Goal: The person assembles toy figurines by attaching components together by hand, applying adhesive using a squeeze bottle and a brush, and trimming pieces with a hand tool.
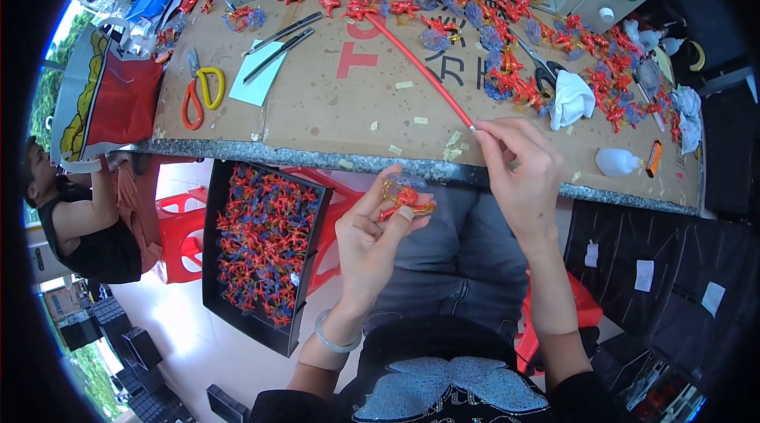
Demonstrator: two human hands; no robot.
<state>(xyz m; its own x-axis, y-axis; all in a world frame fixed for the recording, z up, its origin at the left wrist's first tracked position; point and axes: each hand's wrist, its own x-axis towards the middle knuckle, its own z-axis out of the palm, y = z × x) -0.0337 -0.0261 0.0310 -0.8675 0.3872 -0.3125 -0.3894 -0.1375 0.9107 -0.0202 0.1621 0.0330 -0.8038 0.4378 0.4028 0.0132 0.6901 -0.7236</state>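
My left hand [369, 233] pinches a small red, yellow and clear-violet plastic figurine [407, 197] between thumb and fingers, over my lap just in front of the table edge. My right hand [518, 166] is closed at the pale near tip of a long thin red rod [419, 68]. That rod slants away over the cardboard-covered table [317, 118], its far end close to a cluster of similar figurines [360, 7]. What lies inside the right fingers is partly hidden.
Scissors [204, 94], a pale green paper [257, 75] and black pens [279, 55] lie left. White tissue [571, 98], a small white bottle [617, 162] and more figurines [518, 79] are right. A black crate of figurines [265, 241] stands below. Another person [87, 221] is at left.
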